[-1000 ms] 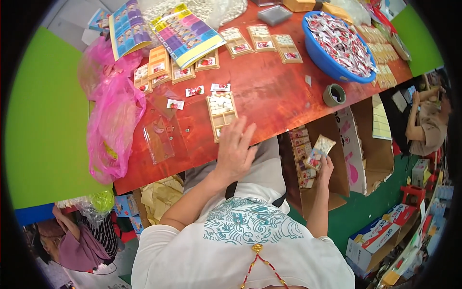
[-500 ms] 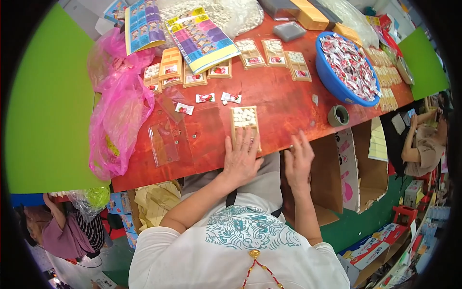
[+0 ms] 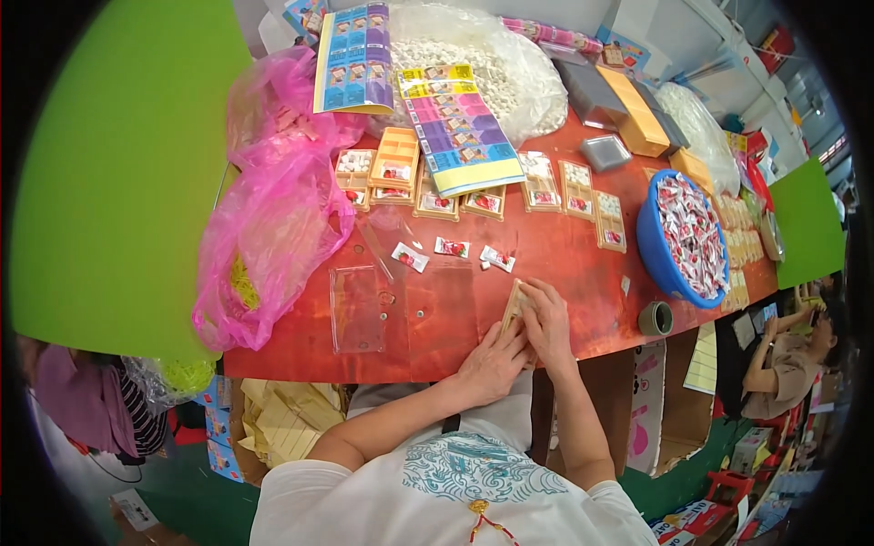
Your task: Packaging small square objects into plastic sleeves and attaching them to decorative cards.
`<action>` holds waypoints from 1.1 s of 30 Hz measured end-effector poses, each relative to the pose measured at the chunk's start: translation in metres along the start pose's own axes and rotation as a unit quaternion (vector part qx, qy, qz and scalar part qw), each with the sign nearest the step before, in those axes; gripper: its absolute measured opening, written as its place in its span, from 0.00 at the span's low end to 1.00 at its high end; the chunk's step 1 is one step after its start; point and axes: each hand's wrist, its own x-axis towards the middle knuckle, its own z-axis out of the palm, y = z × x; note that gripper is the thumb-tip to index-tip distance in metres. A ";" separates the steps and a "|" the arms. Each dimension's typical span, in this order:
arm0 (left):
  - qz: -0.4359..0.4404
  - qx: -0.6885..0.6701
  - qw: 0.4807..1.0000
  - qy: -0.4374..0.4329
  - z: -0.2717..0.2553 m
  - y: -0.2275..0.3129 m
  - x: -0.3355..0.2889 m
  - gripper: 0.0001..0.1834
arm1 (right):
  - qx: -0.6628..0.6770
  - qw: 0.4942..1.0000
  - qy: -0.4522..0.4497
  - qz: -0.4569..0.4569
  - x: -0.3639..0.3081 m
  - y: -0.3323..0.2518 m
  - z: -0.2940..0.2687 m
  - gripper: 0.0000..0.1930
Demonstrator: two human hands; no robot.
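Note:
A small tan compartment tray [image 3: 514, 305] is tilted up on edge near the table's front. My right hand [image 3: 548, 326] grips its right side from above, fingers wrapped round it. My left hand [image 3: 494, 366] holds the lower end, its fingers pressed close to the right hand. The tray's contents are mostly hidden by the tilt and my fingers. Just beyond lie a few wrapped strawberry-print sachets, among them a left one [image 3: 410, 257], a middle one [image 3: 452, 247] and a right one [image 3: 497, 258], with small white pieces beside the right one.
Filled trays [image 3: 540, 182] line the back, partly under printed card sheets [image 3: 460, 127]. A blue basin [image 3: 648, 241] of sachets and a small round cup [image 3: 655, 318] stand right. Pink plastic bags [image 3: 273, 227] and a clear plastic cover [image 3: 357, 314] lie left. Open cardboard boxes [image 3: 669, 400] stand below the edge.
The tray, flat under my left hand before, is now tilted on edge. My right hand has come in from the right and taken hold of it. The whole view has shifted.

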 end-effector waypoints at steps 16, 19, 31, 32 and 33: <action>-0.236 -0.468 0.808 0.267 -0.087 -0.077 0.030 0.14 | -0.341 0.904 0.063 -0.249 0.206 -0.004 0.096 0.11; -0.299 -0.512 0.752 0.287 -0.094 -0.112 0.048 0.15 | -0.313 0.908 0.077 -0.266 0.208 0.000 0.092 0.04; -0.362 -0.592 0.663 0.280 -0.099 -0.177 0.099 0.10 | -0.214 0.936 0.041 -0.277 0.167 -0.030 0.040 0.11; -0.351 -0.580 0.679 0.282 -0.097 -0.176 0.098 0.09 | -0.153 0.954 0.022 -0.257 0.165 -0.033 0.035 0.11; -0.340 -0.566 0.695 0.284 -0.094 -0.175 0.097 0.08 | -0.090 0.968 0.004 -0.235 0.162 -0.033 0.032 0.11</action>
